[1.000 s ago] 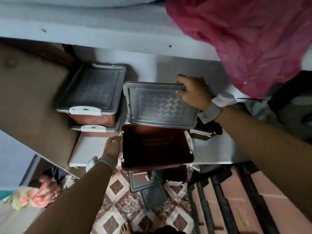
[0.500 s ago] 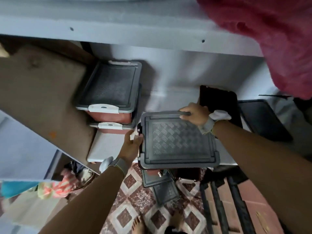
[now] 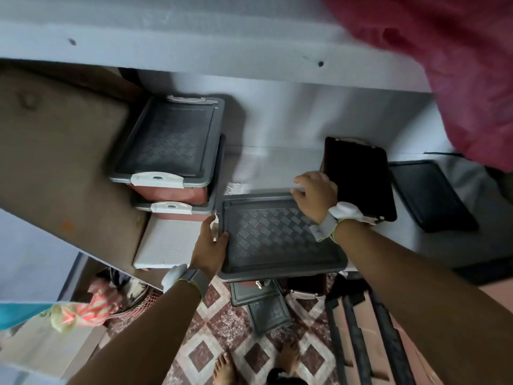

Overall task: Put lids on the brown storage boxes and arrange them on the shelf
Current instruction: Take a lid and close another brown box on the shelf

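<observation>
Already two lidded boxes [image 3: 169,173] are stacked left of the grey lid [image 3: 277,234], which is gripped at its edges by the left hand [image 3: 209,245] and right hand [image 3: 315,195] while an open box [image 3: 358,176] beside it is left unlidded.

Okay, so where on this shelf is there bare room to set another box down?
Bare shelf shows behind the gray lid under both hands, between the stack of two lidded boxes and the open dark box. A smaller bare strip lies in front of the stack. The right end is crowded: open box, then a loose dark lid.
</observation>
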The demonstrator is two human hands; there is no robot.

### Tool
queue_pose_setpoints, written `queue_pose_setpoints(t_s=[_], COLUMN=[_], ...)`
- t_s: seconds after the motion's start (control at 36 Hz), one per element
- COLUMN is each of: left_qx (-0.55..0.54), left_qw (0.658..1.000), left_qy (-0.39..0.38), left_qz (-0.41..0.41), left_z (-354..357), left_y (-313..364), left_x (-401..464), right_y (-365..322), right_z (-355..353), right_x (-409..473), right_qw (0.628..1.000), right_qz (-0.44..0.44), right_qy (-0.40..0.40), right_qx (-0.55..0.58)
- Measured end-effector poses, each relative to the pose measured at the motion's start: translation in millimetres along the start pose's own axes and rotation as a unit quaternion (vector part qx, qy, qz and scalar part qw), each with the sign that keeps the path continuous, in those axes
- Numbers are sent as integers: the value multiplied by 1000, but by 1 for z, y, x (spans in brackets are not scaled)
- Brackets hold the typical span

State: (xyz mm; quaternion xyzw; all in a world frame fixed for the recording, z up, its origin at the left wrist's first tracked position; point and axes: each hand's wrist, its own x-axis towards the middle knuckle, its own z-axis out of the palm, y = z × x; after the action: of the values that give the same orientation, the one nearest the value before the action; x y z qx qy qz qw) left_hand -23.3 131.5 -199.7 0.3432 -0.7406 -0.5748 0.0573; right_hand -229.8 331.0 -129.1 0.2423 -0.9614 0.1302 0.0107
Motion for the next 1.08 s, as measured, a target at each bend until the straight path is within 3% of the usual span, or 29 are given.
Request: queue_pose_setpoints(t_s=[0.08, 0.22, 0.31, 0.39, 0.5, 0.61, 0.67, 0.72, 0.81, 0.94, 1.0, 1.08], left_qx=[-42, -104, -99, -84, -71, -50, -40, -18, 53, 276, 329, 330], left_qw=[999, 989, 987, 986, 984, 976, 978, 985, 991, 961, 943, 943], left_qy=[-22, -46, -73, -97, -119, -152, -143, -121, -90, -29, -11, -29], left_qz=[-26, -92, -106, -106, -115, -146, -146, -119, -81, 12, 42, 27], left_z=[-3, -8, -13, -20, -35, -47, -46, -44, -41, -32, -28, -28], left_y=[1, -2, -3, 1, 6, 7, 8, 10, 12, 14, 17, 25], left_x=[3, 7, 6, 4, 0, -2, -1, -2, 0, -8, -12, -9], right_y=[14, 26, 34, 39, 43, 45, 45, 39, 29, 2, -12, -18], right_z=[0, 6, 22, 28, 19, 9, 9, 9, 10, 8, 7, 4], right_x=[-27, -76, -105, -124, -133, -145, -147, -145, -142, -146, -147, -148], right_qw=[988, 937, 942, 918, 863, 764, 748, 761, 831, 947, 958, 959], right_qz=[131, 319, 296, 296, 327, 388, 396, 387, 352, 278, 267, 265], right_qy=[80, 125, 70, -7, -90, -200, -215, -198, -128, -65, -70, -74], right_qx=[2, 73, 140, 264, 374, 475, 487, 482, 411, 148, 75, 64])
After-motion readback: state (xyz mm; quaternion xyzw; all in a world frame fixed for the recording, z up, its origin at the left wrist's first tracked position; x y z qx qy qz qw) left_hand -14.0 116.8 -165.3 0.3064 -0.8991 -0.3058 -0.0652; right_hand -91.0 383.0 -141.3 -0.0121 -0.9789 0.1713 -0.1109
